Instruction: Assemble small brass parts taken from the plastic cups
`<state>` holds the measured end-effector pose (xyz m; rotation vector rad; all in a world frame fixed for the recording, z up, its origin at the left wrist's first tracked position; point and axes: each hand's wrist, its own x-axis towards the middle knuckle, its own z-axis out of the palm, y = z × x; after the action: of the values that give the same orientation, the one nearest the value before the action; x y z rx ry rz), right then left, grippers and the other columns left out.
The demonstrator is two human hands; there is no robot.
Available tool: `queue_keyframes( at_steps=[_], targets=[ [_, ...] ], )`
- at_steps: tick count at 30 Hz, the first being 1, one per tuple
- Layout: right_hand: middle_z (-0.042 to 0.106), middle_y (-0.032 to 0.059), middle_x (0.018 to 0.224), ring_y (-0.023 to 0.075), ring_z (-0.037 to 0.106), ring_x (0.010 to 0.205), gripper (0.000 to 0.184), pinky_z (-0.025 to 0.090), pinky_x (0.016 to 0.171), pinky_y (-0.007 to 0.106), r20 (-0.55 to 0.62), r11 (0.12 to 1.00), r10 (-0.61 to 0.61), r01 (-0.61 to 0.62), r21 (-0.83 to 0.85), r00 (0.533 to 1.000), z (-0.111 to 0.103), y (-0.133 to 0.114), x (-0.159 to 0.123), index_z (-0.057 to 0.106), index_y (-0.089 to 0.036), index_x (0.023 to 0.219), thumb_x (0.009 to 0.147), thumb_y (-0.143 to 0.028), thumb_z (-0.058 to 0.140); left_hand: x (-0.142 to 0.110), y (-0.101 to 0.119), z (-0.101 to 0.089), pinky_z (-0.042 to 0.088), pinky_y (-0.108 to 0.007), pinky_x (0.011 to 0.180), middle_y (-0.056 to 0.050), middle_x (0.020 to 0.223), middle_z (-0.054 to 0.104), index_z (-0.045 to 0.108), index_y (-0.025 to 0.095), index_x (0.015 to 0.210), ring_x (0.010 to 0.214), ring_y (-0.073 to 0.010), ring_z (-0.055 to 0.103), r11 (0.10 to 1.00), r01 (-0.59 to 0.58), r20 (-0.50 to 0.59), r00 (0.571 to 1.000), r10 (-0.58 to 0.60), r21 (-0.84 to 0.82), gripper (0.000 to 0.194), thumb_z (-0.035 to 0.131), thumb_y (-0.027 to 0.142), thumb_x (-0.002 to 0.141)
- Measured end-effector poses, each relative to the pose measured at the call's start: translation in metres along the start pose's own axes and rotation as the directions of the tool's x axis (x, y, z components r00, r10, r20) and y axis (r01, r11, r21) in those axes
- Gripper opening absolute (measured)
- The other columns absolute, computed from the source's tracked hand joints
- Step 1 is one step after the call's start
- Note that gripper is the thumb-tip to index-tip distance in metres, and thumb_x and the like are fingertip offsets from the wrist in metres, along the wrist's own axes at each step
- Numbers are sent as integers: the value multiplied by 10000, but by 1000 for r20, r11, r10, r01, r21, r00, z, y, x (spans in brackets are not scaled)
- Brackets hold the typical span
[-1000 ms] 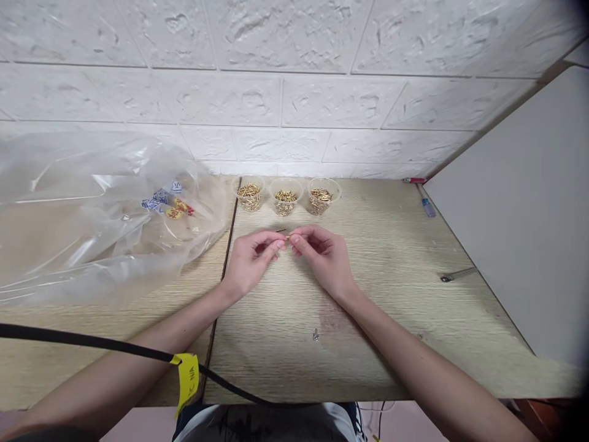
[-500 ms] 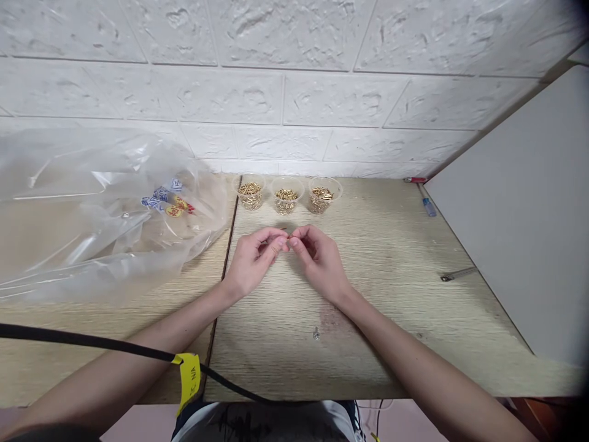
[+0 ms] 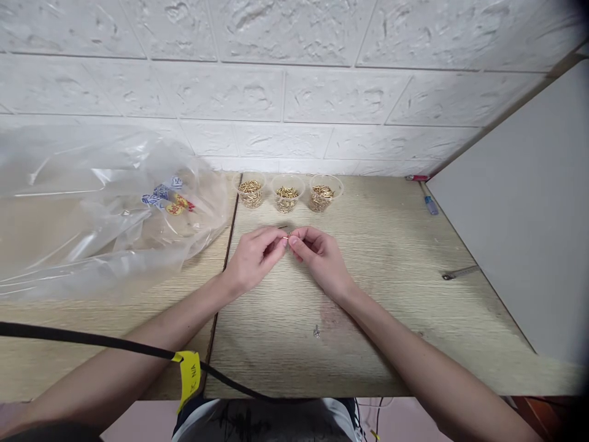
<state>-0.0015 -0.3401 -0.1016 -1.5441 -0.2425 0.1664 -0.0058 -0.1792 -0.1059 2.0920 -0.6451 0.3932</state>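
Note:
My left hand (image 3: 255, 255) and my right hand (image 3: 319, 255) meet fingertip to fingertip above the table, both pinched closed. A small brass-coloured pin (image 3: 285, 237) shows between their tips; its ends are partly covered by the fingers. Just beyond the left fingers lies or sticks out a thin dark sliver (image 3: 282, 227), too small to name. Behind the hands stand three clear plastic cups in a row: a left cup (image 3: 251, 191), a middle cup (image 3: 288, 195) and a right cup (image 3: 322, 195), each partly filled with small brass-coloured pins.
A large clear plastic bag (image 3: 105, 245) covers the left side. A black cable (image 3: 92, 339) with a yellow tag (image 3: 189, 374) crosses in front. A small metal part (image 3: 316, 331) lies near the front. At right are a screwdriver (image 3: 431, 205), a wrench-like tool (image 3: 460, 273) and a white panel (image 3: 515, 202).
My left fingers have straightened a little and drawn closer together against the right fingertips. More of the brass-coloured pin shows between them. The cups and bag stay put.

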Motion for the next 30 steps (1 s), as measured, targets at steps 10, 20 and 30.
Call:
queue_keyframes(
  at_steps=[10, 20, 30],
  targets=[
    [673, 34, 760, 147, 565, 686, 141, 429, 645, 293, 5, 984, -77, 77, -161, 997, -6, 2, 1, 721, -169, 783, 790, -306, 689, 13, -5, -13, 271, -230, 525, 35, 532, 349, 402, 155, 564, 527, -81, 322, 894, 329, 184, 941, -284, -304, 255, 432, 237, 804],
    [681, 53, 816, 172, 615, 744, 95, 463, 666, 311, 23, 958, -162, 162, -238, 987, -6, 1, 0, 761, -194, 823, 806, -252, 688, 14, -6, -14, 273, -227, 541, 27, 552, 337, 388, 158, 566, 553, -88, 336, 929, 303, 251, 936, -247, -214, 284, 416, 300, 810],
    [652, 50, 810, 161, 585, 732, 135, 443, 633, 285, 55, 947, -150, 159, -280, 987, -9, 2, 2, 763, -189, 822, 824, -281, 664, 10, -12, -13, 259, -208, 517, 31, 549, 336, 393, 153, 577, 540, -77, 318, 938, 264, 270, 942, -201, -222, 275, 447, 270, 820]
  ],
)
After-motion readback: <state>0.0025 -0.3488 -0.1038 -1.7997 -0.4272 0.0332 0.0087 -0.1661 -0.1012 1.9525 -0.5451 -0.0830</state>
